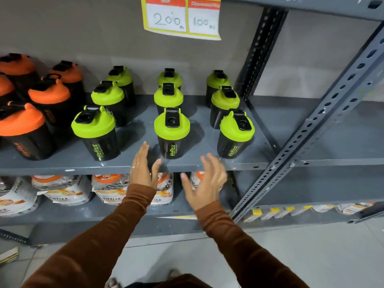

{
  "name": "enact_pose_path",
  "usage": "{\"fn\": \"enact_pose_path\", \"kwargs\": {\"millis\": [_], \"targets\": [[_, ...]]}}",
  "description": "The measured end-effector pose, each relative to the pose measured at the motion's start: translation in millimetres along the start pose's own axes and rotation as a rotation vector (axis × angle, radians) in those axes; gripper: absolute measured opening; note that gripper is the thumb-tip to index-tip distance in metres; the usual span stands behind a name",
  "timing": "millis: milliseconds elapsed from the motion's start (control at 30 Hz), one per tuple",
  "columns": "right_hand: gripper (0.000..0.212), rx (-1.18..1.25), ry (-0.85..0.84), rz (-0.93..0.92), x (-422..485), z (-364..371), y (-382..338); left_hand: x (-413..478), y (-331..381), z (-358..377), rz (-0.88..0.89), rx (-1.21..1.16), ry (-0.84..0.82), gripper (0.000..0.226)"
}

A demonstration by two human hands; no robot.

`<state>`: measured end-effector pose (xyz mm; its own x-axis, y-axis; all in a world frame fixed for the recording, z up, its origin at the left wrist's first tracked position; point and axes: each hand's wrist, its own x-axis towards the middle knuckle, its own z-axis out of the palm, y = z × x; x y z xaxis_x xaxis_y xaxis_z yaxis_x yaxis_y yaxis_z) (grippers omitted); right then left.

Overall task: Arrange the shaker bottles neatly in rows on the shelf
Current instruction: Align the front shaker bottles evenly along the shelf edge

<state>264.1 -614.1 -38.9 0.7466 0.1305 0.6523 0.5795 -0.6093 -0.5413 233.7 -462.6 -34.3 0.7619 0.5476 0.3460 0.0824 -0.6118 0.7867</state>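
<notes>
Both hands are spread wide and hold nothing: the left hand (143,166) and right hand (204,179) hover palms facing each other at the front edge of the grey shelf (133,165). Just beyond and between them stands the front middle green-lidded shaker bottle (172,133) (untouched), heading a row of three. Matching rows stand beyond either hand. Orange-lidded bottles (21,129) crowd far left of the left hand. Pouches (64,189) sit below.
</notes>
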Motion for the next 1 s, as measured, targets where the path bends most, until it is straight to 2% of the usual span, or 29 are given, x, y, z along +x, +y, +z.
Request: {"fn": "enact_pose_path", "kwargs": {"millis": [100, 167, 233, 267, 333, 467, 600, 667, 800, 1000], "targets": [[0.032, 0.134, -0.114, -0.295, -4.8, 19.1, -31.8, -8.4, -30.8, -23.7, 0.046, 0.164, 0.095, 0.049], [0.02, 0.261, -0.193, -0.363, -3.8, 36.3, -54.3, -10.4, -49.3, -44.8, 0.025, 0.241, 0.158, 0.051], [0.019, 0.354, -0.265, -0.289, -1.4, 56.1, -78.5, -9.3, -65.2, -66.5, -0.005, 0.269, 0.23, 0.051], [0.025, 0.395, -0.305, -0.216, 1.4, 64.8, -91.4, -7.0, -72.2, -77.6, -0.017, 0.272, 0.265, 0.051], [0.045, 0.461, -0.399, -0.064, 8.7, 81.8, -114.9, 1.0, -84.9, -99.2, -0.021, 0.28, 0.308, 0.055], [0.087, 0.509, -0.568, 0.191, 25.6, 110.2, -149.4, 22.7, -102.5, -137.4, 0.013, 0.309, 0.253, 0.067], [0.103, 0.505, -0.601, 0.349, 35.0, 131.8, -164.4, 38.5, -112.5, -167.7, 0.023, 0.324, 0.309, 0.069], [0.107, 0.468, -0.596, 0.411, 37.7, 139.7, -169.1, 41.6, -118.9, -179.8, 0.004, 0.284, 0.35, 0.073], [0.099, 0.424, -0.528, 0.488, 38.7, 147.8, -175.1, 50.4, -135.1, -199.1, -0.135, 0.115, 0.369, 0.092], [0.089, 0.298, -0.482, 0.54, 36.9, 157.0, -176.6, 72.6, -142.3, -211.7, -0.286, -0.197, 0.197, 0.11]]}}
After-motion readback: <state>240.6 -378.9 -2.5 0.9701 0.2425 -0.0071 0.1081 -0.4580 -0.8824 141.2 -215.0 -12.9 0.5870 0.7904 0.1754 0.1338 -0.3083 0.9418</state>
